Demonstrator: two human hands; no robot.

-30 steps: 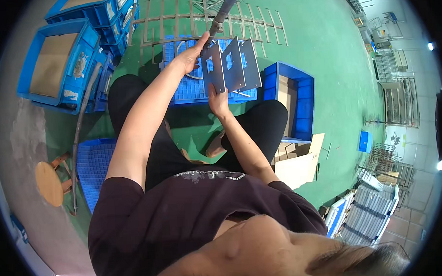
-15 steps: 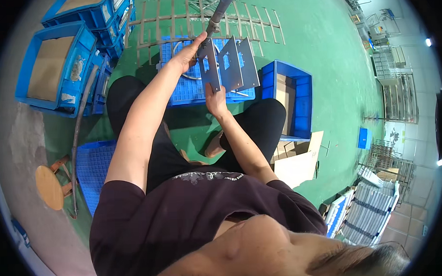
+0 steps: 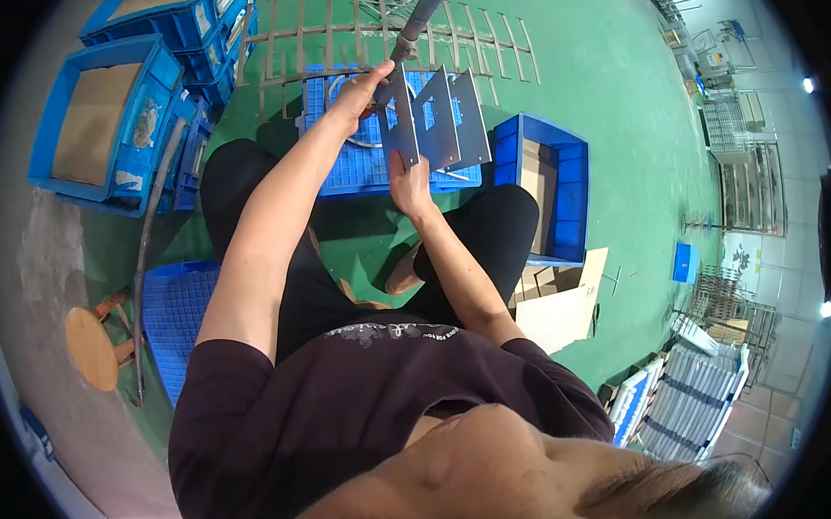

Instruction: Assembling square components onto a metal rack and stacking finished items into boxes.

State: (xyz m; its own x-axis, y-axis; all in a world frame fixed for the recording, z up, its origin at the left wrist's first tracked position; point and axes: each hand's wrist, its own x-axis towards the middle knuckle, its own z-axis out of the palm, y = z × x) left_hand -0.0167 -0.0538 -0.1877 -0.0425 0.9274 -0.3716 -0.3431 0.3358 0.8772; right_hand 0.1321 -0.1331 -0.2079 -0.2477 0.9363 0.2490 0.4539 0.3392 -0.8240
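Observation:
In front of me hang three grey metal plates, roughly parallel, with small holes near their corners. The leftmost metal plate (image 3: pixel 400 123) is between my two hands. My left hand (image 3: pixel 360 99) is closed on its upper left side, index finger stretched along the top; some fingers are hidden behind it. Below, my right hand (image 3: pixel 411 185) grips its lower edge. The middle plate (image 3: pixel 440 121) and the right plate (image 3: pixel 471 120) stand beside it, touched by neither hand. Above them a grey pole (image 3: pixel 421 21) with a fitting slants down to the plates; where it meets them is hidden.
Beneath the plates sits an upturned blue crate (image 3: pixel 339 175) with a ring-shaped piece on it. A blue bin (image 3: pixel 560 195) stands by my right knee, over opened cardboard (image 3: pixel 559 314). Stacked blue crates (image 3: pixel 100 124), a bent bar (image 3: pixel 149 241) and a wooden stool (image 3: pixel 91 349) are left. Metal racks (image 3: pixel 380 32) lie beyond.
The leftmost plate has risen slightly and shifted right, with its face turned more edge-on. Both hands moved a little with it. The other two plates stay nearly in place.

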